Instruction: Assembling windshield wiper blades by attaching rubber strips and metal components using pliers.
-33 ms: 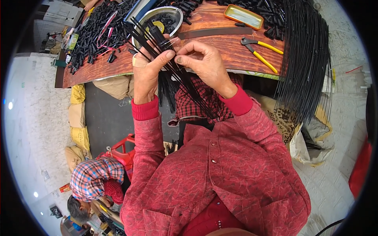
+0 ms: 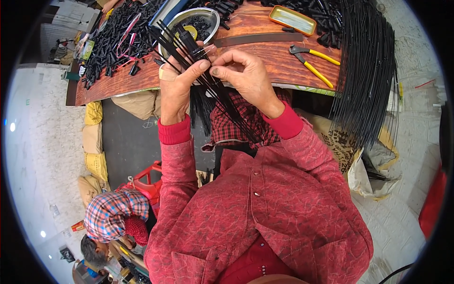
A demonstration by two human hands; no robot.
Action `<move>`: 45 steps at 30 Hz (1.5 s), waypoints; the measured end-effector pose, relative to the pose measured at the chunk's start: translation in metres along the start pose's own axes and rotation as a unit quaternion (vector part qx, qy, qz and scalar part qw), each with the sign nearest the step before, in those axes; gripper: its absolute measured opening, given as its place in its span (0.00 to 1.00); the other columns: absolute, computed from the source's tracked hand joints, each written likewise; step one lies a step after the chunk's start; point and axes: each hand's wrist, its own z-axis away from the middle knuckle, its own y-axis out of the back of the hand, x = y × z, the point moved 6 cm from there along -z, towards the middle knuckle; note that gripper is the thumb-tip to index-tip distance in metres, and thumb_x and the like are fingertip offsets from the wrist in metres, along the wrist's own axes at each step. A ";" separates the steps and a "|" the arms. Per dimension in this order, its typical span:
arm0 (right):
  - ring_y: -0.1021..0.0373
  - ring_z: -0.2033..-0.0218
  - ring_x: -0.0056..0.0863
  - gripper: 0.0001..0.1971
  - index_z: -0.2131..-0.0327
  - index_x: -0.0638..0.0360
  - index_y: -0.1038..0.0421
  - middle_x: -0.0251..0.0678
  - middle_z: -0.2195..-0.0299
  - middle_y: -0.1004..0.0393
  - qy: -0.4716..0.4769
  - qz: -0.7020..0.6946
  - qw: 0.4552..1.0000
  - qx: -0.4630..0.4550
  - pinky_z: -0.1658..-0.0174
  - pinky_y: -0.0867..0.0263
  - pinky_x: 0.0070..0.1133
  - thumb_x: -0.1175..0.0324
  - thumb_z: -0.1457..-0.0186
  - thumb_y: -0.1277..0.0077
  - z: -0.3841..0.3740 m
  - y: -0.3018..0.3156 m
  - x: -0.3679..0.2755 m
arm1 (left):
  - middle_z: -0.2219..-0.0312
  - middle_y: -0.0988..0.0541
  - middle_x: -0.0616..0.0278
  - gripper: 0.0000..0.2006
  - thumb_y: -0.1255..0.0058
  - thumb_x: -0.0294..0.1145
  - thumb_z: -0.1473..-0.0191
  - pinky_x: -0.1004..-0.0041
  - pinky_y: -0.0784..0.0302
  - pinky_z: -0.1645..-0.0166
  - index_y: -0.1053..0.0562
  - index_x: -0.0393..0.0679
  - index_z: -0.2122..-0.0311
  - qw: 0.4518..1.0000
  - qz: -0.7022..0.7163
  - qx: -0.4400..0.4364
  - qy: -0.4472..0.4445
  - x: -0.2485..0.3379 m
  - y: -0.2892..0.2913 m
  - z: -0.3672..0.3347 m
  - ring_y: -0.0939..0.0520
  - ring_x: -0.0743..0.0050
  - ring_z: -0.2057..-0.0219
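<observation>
My left hand [image 2: 182, 87] is closed round a bundle of thin black rods [image 2: 227, 109] that look like umbrella ribs. A ridged black plastic tube piece [image 2: 190, 41] sticks up from the same grip, among the upper rod ends. The rods slant down over a red-and-black checked cloth on my lap. My right hand [image 2: 248, 78] has its thumb and forefinger brought together beside the left thumb, close to the base of the tube piece. A fine pale strand shows near these fingertips; what they pinch is too small to make out.
On the wooden table [image 2: 255, 52] lie yellow-handled pincers [image 2: 314, 66], a flat metal strip [image 2: 257, 39], a yellow-rimmed tin [image 2: 292, 21] and a metal bowl [image 2: 215, 23] of small black rings. Black plastic parts [image 2: 111, 57] heap up left. Long black rods [image 2: 366, 71] overhang the right edge. Another person [image 2: 113, 213] sits lower left.
</observation>
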 end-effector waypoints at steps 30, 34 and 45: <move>0.30 0.72 0.13 0.07 0.68 0.64 0.28 0.29 0.72 0.25 -0.091 -0.052 0.992 -0.063 0.69 0.34 0.12 0.75 0.46 0.39 0.001 0.007 -0.018 | 0.64 0.17 0.59 0.19 0.42 0.20 0.51 0.76 0.21 0.55 0.24 0.34 0.51 0.988 -0.156 0.001 -0.014 0.023 -0.023 0.004 0.17 0.76 0.63; 0.30 0.71 0.12 0.06 0.66 0.64 0.27 0.29 0.70 0.24 -0.064 -0.001 0.997 -0.034 0.67 0.33 0.12 0.77 0.47 0.40 0.011 0.006 -0.016 | 0.64 0.17 0.60 0.20 0.38 0.19 0.53 0.76 0.21 0.56 0.24 0.34 0.51 0.995 -0.102 -0.003 0.003 0.014 -0.016 0.002 0.17 0.75 0.63; 0.24 0.71 0.17 0.07 0.68 0.62 0.23 0.32 0.74 0.21 0.032 0.098 0.994 0.025 0.67 0.29 0.17 0.74 0.52 0.37 0.009 0.004 -0.029 | 0.61 0.17 0.56 0.22 0.36 0.18 0.55 0.74 0.22 0.54 0.24 0.32 0.51 0.997 -0.073 -0.010 0.005 0.015 -0.009 0.000 0.17 0.73 0.61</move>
